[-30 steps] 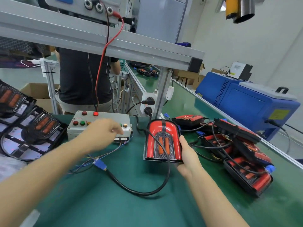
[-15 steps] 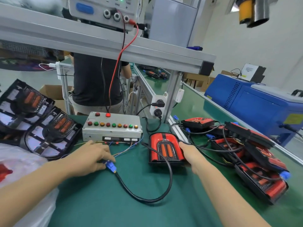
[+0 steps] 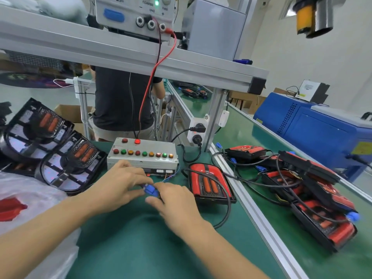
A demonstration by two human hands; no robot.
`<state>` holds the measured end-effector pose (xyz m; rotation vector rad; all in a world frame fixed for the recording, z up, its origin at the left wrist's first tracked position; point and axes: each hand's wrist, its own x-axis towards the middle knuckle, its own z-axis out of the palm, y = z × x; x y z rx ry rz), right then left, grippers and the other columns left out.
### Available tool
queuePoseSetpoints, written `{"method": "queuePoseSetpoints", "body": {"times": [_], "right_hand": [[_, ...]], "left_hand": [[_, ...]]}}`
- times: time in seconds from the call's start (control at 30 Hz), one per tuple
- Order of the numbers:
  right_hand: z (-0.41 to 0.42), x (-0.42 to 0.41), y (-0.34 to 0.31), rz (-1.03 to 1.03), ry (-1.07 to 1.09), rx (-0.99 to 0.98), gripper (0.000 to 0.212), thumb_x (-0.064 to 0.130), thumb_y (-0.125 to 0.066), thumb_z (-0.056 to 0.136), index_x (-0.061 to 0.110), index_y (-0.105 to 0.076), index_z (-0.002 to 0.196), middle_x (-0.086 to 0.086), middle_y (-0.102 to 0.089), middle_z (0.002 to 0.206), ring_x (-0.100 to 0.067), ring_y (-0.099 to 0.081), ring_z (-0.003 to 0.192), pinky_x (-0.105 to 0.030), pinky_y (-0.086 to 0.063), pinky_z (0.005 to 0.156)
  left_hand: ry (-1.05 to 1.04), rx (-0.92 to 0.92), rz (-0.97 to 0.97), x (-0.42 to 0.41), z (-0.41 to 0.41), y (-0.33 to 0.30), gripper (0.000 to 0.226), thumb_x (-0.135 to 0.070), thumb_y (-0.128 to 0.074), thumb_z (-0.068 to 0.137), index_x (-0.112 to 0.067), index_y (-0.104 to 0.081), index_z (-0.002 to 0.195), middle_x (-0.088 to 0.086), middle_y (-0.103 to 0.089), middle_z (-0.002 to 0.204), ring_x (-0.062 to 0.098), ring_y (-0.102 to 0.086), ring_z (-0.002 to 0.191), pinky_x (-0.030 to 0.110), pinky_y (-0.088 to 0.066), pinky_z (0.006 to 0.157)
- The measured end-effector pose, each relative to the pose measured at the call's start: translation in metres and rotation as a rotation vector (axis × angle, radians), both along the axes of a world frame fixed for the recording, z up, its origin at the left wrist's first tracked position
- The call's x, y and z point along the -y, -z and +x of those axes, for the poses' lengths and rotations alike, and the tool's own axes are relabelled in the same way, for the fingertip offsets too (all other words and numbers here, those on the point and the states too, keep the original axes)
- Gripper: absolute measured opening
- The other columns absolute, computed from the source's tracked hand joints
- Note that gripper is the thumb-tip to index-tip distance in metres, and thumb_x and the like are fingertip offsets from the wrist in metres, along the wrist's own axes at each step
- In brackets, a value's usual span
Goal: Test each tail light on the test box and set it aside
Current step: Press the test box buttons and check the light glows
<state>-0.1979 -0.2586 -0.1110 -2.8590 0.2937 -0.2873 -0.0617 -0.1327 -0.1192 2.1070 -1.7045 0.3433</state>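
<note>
A red and black tail light (image 3: 209,183) lies flat on the green mat, right of my hands, its black cable looping round to a blue connector (image 3: 150,189). My left hand (image 3: 120,182) and my right hand (image 3: 175,200) meet at that connector and both pinch it. Just behind them stands the grey test box (image 3: 144,156) with a row of coloured buttons and lamps; one red lamp and one green lamp glow.
Several tail lights (image 3: 314,200) with tangled cables are piled on the conveyor at right. Black trays holding lights (image 3: 66,158) lean at left, above a white plastic bag (image 3: 30,208). A power supply (image 3: 134,15) sits on the overhead shelf. A person (image 3: 120,101) stands behind the bench.
My right hand let go of the tail light and moved left to the blue connector. My left hand stayed at the connector. The tail light now lies flat on the mat.
</note>
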Motion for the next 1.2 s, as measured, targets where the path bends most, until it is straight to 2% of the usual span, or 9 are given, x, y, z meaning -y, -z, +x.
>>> {"method": "queuePoseSetpoints", "body": {"times": [0.23,0.37,0.47,0.57,0.7,0.87,1.0,1.1,1.2], "right_hand": [[-0.01,0.015,-0.004,-0.014,0.008,0.151,0.027,0.033,-0.041,0.103,0.012,-0.056,0.099,-0.011,-0.065,0.091,-0.032,-0.055,0.084,-0.036,-0.028,0.066],[-0.031,0.043,-0.038,0.702,-0.018,0.428,0.022,0.023,-0.048,0.101,0.014,-0.058,0.083,0.009,-0.048,0.06,-0.008,-0.041,0.058,-0.022,-0.036,0.059],[-0.036,0.081,-0.059,1.1,0.142,0.694,0.024,0.022,-0.048,0.101,0.02,-0.068,0.088,0.012,-0.059,0.065,-0.003,-0.052,0.063,-0.013,-0.043,0.064],[-0.036,0.118,-0.057,0.941,0.464,0.679,0.026,0.03,-0.048,0.1,0.021,-0.07,0.089,0.014,-0.069,0.086,-0.004,-0.062,0.089,-0.017,-0.046,0.075],[-0.033,0.154,-0.014,0.952,0.79,0.353,0.031,0.025,-0.051,0.096,-0.002,-0.064,0.105,-0.021,-0.064,0.108,-0.034,-0.059,0.101,-0.039,-0.046,0.09],[-0.031,0.149,0.02,0.844,0.778,0.215,0.021,0.021,-0.057,0.092,0.003,-0.064,0.084,-0.015,-0.055,0.078,-0.022,-0.05,0.073,-0.031,-0.036,0.062],[-0.032,0.149,0.019,0.92,0.74,0.228,0.027,0.02,-0.062,0.091,-0.007,-0.064,0.097,-0.011,-0.056,0.082,-0.018,-0.049,0.076,-0.029,-0.036,0.069],[-0.036,0.151,0.015,1.015,0.747,0.199,0.02,0.027,-0.069,0.087,0.008,-0.064,0.09,-0.008,-0.063,0.082,-0.02,-0.056,0.074,-0.025,-0.044,0.068],[-0.041,0.152,0.013,1.25,0.715,0.097,0.034,0.04,-0.077,0.079,0.015,-0.063,0.097,-0.01,-0.071,0.101,-0.027,-0.065,0.098,-0.039,-0.05,0.095]], "left_hand": [[-0.108,-0.015,0.022,-0.001,0.015,-0.003,0.014,-0.029,-0.063,0.09,-0.029,-0.071,0.101,-0.017,-0.066,0.095,0.002,-0.057,0.091,0.022,-0.026,0.085],[-0.343,0.044,0.327,-0.007,0.026,-0.001,0.043,-0.039,-0.062,0.087,-0.043,-0.052,0.129,-0.022,-0.05,0.129,0.006,-0.043,0.123,0.027,-0.018,0.103],[-0.28,0.053,0.159,0.013,-0.002,-0.003,0.053,-0.034,-0.07,0.081,-0.036,-0.055,0.131,-0.013,-0.048,0.133,0.014,-0.04,0.128,0.033,-0.018,0.107],[-0.212,-0.255,-0.004,0.046,-0.031,-0.012,0.041,-0.028,-0.065,0.087,-0.027,-0.06,0.128,-0.007,-0.053,0.13,0.012,-0.046,0.118,0.022,-0.028,0.099],[-0.279,-1.021,-0.033,0.094,-0.066,-0.017,0.054,-0.04,-0.06,0.091,-0.022,-0.045,0.14,0.001,-0.052,0.134,0.015,-0.052,0.115,0.025,-0.038,0.096],[-0.271,-1.653,-0.031,0.13,-0.091,0.001,0.078,-0.039,-0.069,0.085,-0.02,-0.024,0.146,0.008,-0.055,0.13,0.029,-0.059,0.106,0.038,-0.05,0.086],[-0.243,-1.72,-0.058,0.14,-0.093,0.014,0.043,-0.024,-0.071,0.084,-0.014,-0.052,0.121,0.013,-0.067,0.11,0.031,-0.064,0.094,0.038,-0.054,0.077],[-0.247,-1.766,-0.111,0.137,-0.087,0.015,0.026,-0.011,-0.066,0.084,-0.008,-0.059,0.109,0.014,-0.068,0.094,0.029,-0.065,0.077,0.037,-0.057,0.066],[-0.185,-1.856,-0.166,0.129,-0.083,0.018,0.022,-0.006,-0.061,0.086,-0.006,-0.061,0.108,0.015,-0.068,0.095,0.028,-0.067,0.077,0.035,-0.058,0.063]]}}
